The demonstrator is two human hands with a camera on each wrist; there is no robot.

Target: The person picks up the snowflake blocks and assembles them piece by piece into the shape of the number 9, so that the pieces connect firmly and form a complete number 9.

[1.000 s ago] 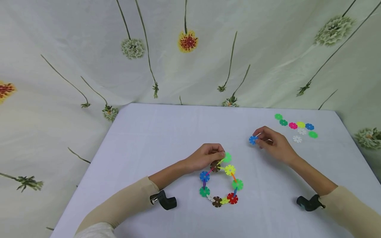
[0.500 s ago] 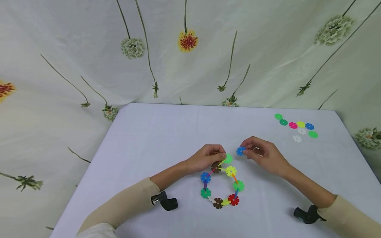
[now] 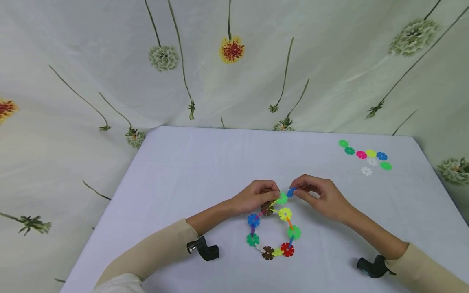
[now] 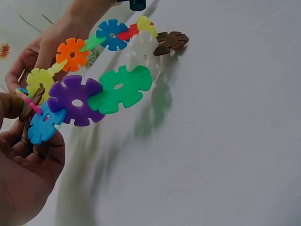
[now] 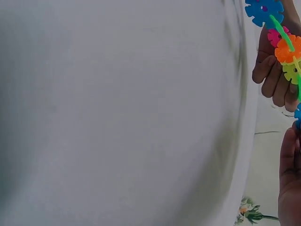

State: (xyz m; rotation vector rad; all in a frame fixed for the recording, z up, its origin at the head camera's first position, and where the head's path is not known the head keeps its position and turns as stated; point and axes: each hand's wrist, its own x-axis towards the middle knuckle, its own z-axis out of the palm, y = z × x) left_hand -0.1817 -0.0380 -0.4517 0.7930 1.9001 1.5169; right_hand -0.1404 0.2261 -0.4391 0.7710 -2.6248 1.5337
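A ring of slotted, flower-shaped plastic discs in many colours, with a yellow disc (image 3: 285,213) and a red disc (image 3: 287,249) along its right side, is held up near the middle of the table. My left hand (image 3: 255,197) pinches the ring at its top, beside a brown disc (image 3: 267,209) and a light green disc (image 3: 282,198) that sticks out from it. Between thumb and fingers, my right hand (image 3: 322,197) pinches a blue disc (image 3: 291,192), turned partly edge-on right at the green disc's rim. In the left wrist view, a purple disc (image 4: 75,100) is linked near my left fingers.
Several loose discs lie at the back right of the white table (image 3: 205,158), among them a pink disc (image 3: 361,154) and a white disc (image 3: 366,171). A flower-printed cloth (image 3: 249,89) hangs behind. Black wrist cameras stick out near both sleeves.
My right hand has moved left and toward me, bringing the blue disc from apart up to the green disc. The left hand and the ring have shifted only slightly.
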